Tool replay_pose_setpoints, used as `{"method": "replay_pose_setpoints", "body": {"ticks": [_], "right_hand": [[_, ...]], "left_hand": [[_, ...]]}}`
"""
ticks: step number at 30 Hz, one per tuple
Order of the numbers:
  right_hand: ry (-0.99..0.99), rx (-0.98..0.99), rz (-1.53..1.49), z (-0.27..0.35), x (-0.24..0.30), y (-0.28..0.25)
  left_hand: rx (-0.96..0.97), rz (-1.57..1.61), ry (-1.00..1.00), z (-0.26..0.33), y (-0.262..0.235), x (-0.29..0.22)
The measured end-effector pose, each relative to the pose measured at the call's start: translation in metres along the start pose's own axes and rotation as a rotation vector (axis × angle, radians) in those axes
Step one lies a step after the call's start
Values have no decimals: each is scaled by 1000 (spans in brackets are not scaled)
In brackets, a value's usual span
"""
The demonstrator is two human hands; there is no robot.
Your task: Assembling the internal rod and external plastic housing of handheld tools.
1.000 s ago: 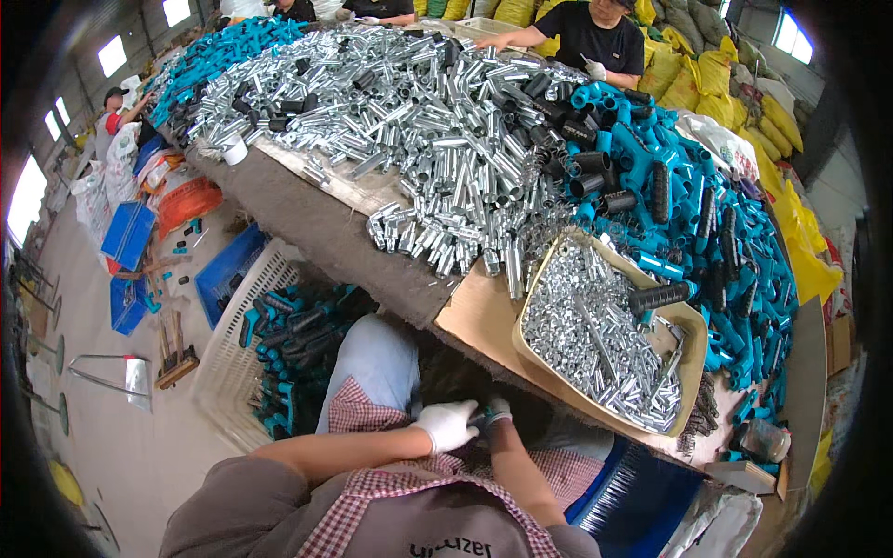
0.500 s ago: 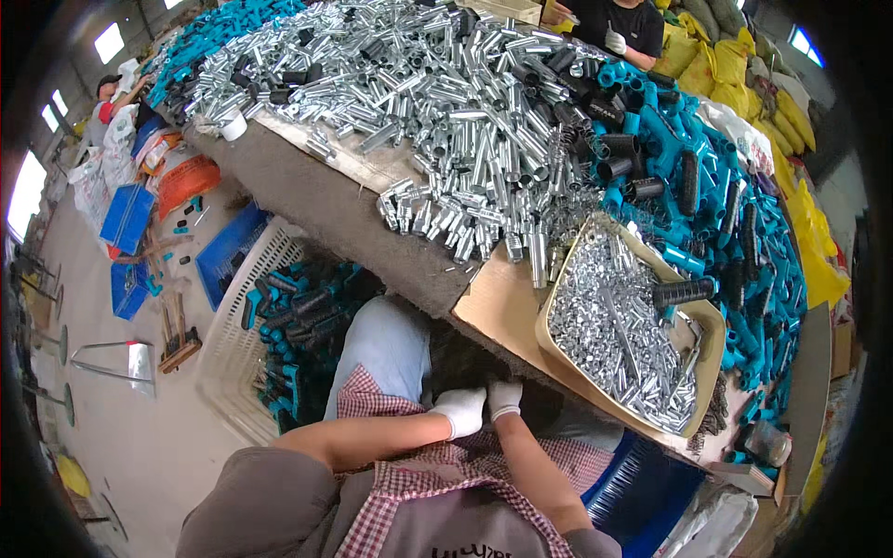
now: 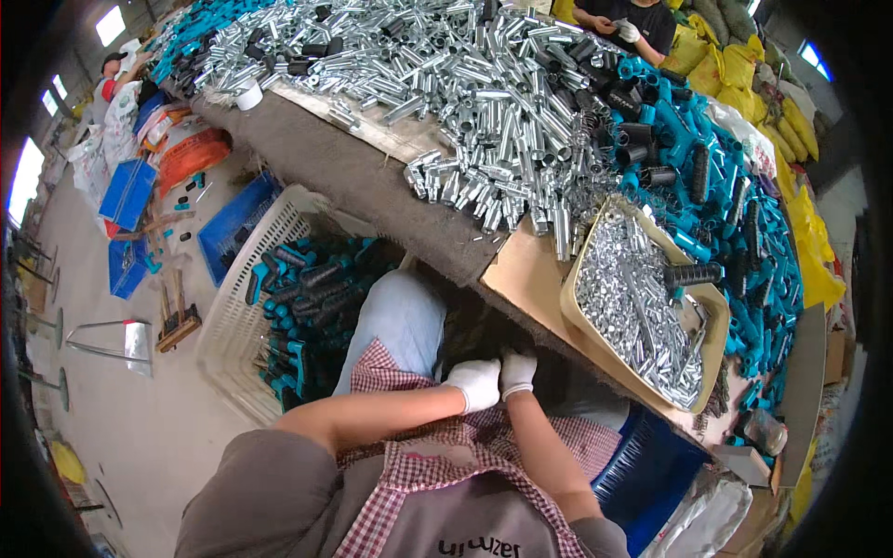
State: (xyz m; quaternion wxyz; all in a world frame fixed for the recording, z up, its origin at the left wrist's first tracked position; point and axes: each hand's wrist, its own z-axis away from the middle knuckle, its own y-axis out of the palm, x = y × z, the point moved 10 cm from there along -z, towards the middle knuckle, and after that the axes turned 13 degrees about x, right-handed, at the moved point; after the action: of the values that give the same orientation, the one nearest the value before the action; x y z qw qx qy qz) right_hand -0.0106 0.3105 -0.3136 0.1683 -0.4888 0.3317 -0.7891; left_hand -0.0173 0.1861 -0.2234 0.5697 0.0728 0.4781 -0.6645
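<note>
My left hand [image 3: 476,384] and my right hand [image 3: 517,371], both in white gloves, are close together above my lap, below the table edge. The left is closed, its knuckles curled away from view. The fingers of the right look bent inward, partly lost in shadow. Whatever they hold, if anything, is hidden. Nearest to them are my checked apron [image 3: 409,465] and my jeans-clad knee [image 3: 395,316]. To the right, a cream tray [image 3: 584,312] of small metal parts rests on cardboard [image 3: 523,270], with a black spring-like piece [image 3: 693,274] lying across it.
Metal tubes [image 3: 502,121] are heaped on the table [image 3: 326,172], with teal handles [image 3: 674,130] at right. A white basket [image 3: 223,316] holding teal-and-black handles stands at my left; a blue crate [image 3: 642,484] is at lower right. Across the table sits a person [image 3: 642,23] wearing gloves.
The view has shifted, so the table and tray sit slightly right and higher in it. My hands stay close together at my lap. The person across has brought both hands together.
</note>
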Motion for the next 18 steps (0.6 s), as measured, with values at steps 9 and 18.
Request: {"method": "replay_pose_setpoints", "body": {"ticks": [9,18], "right_hand": [[-39,-4,-104,5,2,3],[-7,128,-70,-10,-6,14]], "left_hand": [[147,-123,-111,-13,12,9],[44,-102,30,-7,-2,7]]}}
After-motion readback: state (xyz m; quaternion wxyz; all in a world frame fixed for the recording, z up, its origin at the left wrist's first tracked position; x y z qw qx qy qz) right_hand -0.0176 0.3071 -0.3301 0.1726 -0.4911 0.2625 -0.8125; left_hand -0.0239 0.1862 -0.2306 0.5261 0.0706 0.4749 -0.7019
